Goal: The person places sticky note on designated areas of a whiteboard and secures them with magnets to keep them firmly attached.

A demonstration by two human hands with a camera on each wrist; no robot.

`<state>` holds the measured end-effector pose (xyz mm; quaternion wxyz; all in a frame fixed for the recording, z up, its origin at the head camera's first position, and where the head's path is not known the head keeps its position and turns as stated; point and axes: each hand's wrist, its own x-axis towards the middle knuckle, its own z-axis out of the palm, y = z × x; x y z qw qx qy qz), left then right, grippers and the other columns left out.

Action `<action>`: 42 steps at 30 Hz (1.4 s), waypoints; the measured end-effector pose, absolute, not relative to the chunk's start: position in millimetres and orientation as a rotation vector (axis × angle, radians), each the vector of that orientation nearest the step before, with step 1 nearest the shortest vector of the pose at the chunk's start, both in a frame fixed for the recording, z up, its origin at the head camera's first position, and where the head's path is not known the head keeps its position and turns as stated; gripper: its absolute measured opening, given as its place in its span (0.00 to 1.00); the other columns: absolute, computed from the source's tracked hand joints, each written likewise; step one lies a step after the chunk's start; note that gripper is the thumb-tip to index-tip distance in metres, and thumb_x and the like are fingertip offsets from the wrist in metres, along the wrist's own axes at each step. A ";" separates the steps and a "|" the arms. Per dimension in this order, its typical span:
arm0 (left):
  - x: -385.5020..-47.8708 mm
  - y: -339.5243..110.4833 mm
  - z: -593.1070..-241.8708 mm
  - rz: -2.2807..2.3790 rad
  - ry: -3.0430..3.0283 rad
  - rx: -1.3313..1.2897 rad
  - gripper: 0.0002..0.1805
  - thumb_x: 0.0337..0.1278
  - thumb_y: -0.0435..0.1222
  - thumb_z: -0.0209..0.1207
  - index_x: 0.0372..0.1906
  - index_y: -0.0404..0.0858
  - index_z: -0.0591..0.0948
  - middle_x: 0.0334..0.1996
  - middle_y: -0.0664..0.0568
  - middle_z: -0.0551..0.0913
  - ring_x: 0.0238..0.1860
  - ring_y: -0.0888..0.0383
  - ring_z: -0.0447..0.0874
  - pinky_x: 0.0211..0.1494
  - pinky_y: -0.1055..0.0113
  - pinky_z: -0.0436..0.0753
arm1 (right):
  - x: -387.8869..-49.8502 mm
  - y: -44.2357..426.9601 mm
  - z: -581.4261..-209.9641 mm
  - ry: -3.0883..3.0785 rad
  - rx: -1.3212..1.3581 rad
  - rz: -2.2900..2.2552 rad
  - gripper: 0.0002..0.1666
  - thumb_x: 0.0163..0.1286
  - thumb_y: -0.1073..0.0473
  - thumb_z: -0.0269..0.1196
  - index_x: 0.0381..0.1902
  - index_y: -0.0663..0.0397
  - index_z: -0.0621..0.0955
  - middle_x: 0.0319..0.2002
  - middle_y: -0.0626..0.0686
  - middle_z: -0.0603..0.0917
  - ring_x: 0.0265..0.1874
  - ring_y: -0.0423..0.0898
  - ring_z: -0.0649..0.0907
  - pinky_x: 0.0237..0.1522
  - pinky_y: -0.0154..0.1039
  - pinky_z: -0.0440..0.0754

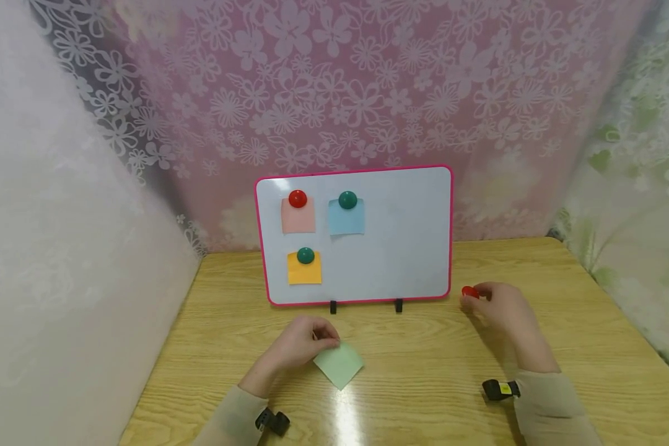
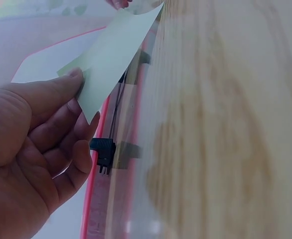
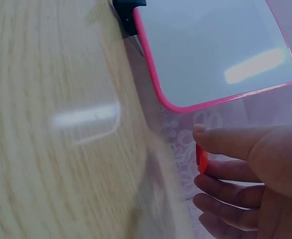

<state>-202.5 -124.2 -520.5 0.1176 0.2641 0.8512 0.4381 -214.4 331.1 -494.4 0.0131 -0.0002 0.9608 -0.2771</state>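
My left hand (image 1: 303, 342) pinches a light green sticky note (image 1: 340, 364) by one corner, between thumb and finger; the note hangs just over the table in front of the whiteboard. To the right of the board, my right hand (image 1: 504, 305) grips a round red magnet (image 1: 470, 293) between thumb and fingertips. The pink-framed whiteboard (image 1: 404, 235) leans upright. On it a red magnet (image 1: 298, 198) holds a pink note (image 1: 298, 220), a green magnet (image 1: 348, 199) a blue note (image 1: 346, 220), and another green magnet (image 1: 305, 255) a yellow note (image 1: 304, 272).
Two black stand feet (image 1: 333, 307) show under the board's lower edge. The wooden table (image 1: 424, 384) reaches back to a flower-patterned wall covering (image 1: 334, 87). Each wrist wears a strapped black camera (image 1: 498, 389).
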 end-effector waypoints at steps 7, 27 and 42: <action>-202.9 -123.5 -520.7 1.297 2.511 0.728 0.06 0.70 0.36 0.70 0.38 0.52 0.90 0.31 0.65 0.86 0.33 0.63 0.83 0.37 0.67 0.82 | -211.8 326.7 -486.4 3.025 -0.022 -0.862 0.37 0.76 0.42 0.69 0.64 0.70 0.81 0.54 0.70 0.86 0.49 0.65 0.85 0.47 0.62 0.83; -206.3 -123.0 -520.3 1.441 2.599 0.611 0.03 0.70 0.40 0.71 0.40 0.47 0.92 0.32 0.65 0.88 0.33 0.60 0.83 0.36 0.66 0.82 | -210.2 314.2 -470.7 3.085 -0.028 -0.908 0.38 0.75 0.38 0.68 0.63 0.67 0.84 0.57 0.70 0.86 0.56 0.70 0.83 0.52 0.66 0.82; -208.1 -114.2 -515.2 1.617 2.586 0.502 0.02 0.71 0.39 0.71 0.40 0.47 0.92 0.33 0.61 0.89 0.33 0.58 0.82 0.38 0.67 0.82 | -205.8 303.0 -467.9 3.058 -0.110 -0.972 0.38 0.75 0.35 0.68 0.65 0.61 0.84 0.58 0.65 0.87 0.58 0.66 0.83 0.54 0.65 0.82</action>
